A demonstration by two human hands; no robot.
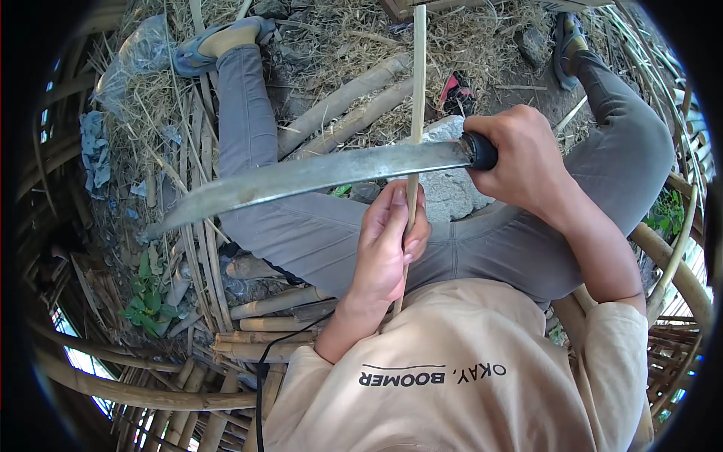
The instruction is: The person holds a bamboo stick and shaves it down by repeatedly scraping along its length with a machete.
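Note:
My right hand (516, 154) is closed around the black handle of a long machete (324, 173). The blade reaches left across the view, over a thin, pale bamboo strip (419, 75). My left hand (393, 237) grips that strip just below the blade, thumb and fingers pressed round it. The strip stands lengthwise in the view, from the top edge down to my shirt. Where the blade crosses the strip, it hides part of it. Behind the strip lies a grey stone (452, 192), partly covered by the blade and my right hand.
Bamboo poles (346, 98) lie between my outstretched legs among shavings. More poles and strips (203, 226) lie at left, near a clear plastic bag (135, 60) and a green plant (148, 297). A red and black object (457, 94) lies beyond the stone. Curved bamboo surrounds me.

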